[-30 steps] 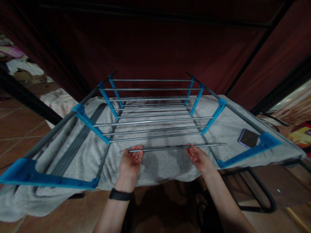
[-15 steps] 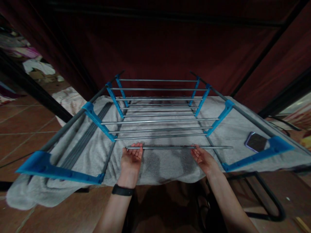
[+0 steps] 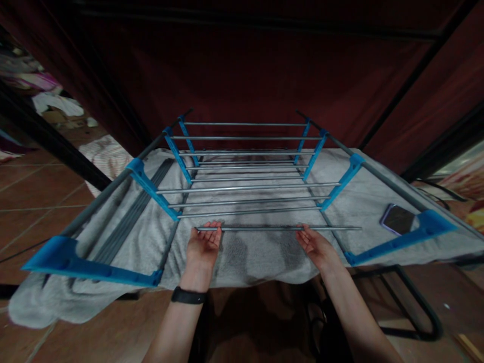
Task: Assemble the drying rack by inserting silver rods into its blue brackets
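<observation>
Rod, lower centre: left hand, right hand clamped on it. Apparent step: positioning. Next move calls for level support.

Levelled the rod from its earlier slant — and moved the left hand outward, nearly to the rod's end, farther from the right hand.

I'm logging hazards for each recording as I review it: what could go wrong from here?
The loose metal rod might slip, as the left hand and right hand seem to hold it mostly with the fingers. Its end juts past the right hand, so a swing could knock the right front blue bracket. The phone lies on the gray blanket near that bracket and could get bumped.
</observation>
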Action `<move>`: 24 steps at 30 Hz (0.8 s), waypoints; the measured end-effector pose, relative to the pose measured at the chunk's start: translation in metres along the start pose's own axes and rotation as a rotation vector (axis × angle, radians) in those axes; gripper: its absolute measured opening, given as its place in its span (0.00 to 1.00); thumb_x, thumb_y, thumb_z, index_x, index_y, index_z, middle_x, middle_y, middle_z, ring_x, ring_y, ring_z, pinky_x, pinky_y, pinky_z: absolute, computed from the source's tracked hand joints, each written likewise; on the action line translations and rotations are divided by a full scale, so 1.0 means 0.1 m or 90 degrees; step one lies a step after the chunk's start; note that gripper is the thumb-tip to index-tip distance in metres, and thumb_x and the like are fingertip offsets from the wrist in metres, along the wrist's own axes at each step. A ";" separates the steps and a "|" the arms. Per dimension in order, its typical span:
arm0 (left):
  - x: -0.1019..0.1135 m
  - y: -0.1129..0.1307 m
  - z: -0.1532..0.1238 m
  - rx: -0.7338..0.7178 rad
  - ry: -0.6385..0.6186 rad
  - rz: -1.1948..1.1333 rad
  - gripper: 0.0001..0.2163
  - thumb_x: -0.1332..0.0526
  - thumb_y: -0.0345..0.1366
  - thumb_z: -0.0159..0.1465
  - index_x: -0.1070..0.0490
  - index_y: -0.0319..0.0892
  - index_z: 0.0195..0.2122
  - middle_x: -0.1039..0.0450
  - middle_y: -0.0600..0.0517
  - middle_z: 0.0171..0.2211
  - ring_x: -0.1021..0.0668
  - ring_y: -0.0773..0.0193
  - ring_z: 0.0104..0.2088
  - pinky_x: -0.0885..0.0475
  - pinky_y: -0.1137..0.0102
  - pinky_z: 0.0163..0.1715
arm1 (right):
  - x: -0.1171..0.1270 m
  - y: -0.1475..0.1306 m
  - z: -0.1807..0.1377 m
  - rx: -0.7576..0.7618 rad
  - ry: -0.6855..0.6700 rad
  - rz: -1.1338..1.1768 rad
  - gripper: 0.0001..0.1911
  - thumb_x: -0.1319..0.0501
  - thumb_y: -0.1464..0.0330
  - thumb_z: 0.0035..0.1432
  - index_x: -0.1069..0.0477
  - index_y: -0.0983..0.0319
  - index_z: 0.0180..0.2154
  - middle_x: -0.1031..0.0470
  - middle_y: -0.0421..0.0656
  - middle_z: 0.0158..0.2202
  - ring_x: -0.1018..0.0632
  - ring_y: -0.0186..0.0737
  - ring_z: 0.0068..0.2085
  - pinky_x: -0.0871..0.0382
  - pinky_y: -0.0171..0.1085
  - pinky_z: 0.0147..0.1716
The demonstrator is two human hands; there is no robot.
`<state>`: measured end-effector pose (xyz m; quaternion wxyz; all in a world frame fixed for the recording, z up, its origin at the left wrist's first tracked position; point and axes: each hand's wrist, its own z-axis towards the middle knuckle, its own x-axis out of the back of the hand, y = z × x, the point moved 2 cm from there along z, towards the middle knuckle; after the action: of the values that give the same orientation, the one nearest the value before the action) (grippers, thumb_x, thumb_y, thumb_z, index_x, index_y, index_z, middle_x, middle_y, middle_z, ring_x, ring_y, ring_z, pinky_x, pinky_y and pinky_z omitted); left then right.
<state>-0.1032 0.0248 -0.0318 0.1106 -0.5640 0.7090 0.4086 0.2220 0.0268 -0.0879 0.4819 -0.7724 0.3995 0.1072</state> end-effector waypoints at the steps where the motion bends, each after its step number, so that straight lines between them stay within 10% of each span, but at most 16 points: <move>1: 0.00 0.00 0.00 0.000 -0.004 0.004 0.20 0.56 0.42 0.72 0.31 0.38 0.33 0.25 0.45 0.31 0.19 0.62 0.33 0.21 0.69 0.30 | 0.00 0.01 0.00 0.002 -0.004 0.002 0.06 0.32 0.76 0.51 0.26 0.61 0.29 0.20 0.41 0.28 0.21 0.34 0.29 0.21 0.32 0.34; 24: 0.01 -0.51 -0.08 0.092 -0.060 0.188 0.11 0.46 0.19 0.65 0.29 0.36 0.31 0.25 0.49 0.26 0.21 0.66 0.28 0.21 0.71 0.30 | -0.21 0.18 -0.09 -0.030 -0.078 -0.007 0.05 0.35 0.76 0.52 0.24 0.62 0.29 0.20 0.43 0.30 0.19 0.38 0.34 0.22 0.38 0.41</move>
<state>-0.0556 0.0169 -0.0500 0.1227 -0.4245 0.8060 0.3940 0.1935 0.0264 -0.0837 0.4881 -0.7775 0.3623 0.1613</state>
